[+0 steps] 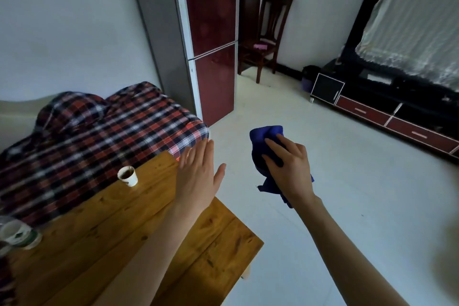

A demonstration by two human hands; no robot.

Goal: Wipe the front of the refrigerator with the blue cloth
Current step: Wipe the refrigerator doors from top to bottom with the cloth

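The crumpled deep-blue cloth (pixel 263 141) is bunched in the right hand (pixel 288 166), whose fingers curl over it and grip it in mid-air above the pale floor (pixel 310 218), with a loose tail of fabric hanging below the wrist. The left hand (pixel 198 176) is released, fingers straight and spread flat, held above the far edge of the orange-brown wooden plank tabletop (pixel 124 243) and holding nothing. The tall refrigerator (pixel 211 40) with dark red glossy doors and a grey side panel stands ahead against the wall, well apart from the cloth. On the tabletop sits a small white paper cup (pixel 128 176) with dark liquid inside. Beyond the tabletop lies a red, white and navy plaid blanket (pixel 99 136). A dark wooden chair (pixel 267 32) stands to the right of the refrigerator, and a low black-and-red cabinet (pixel 397 117) runs along the right wall.
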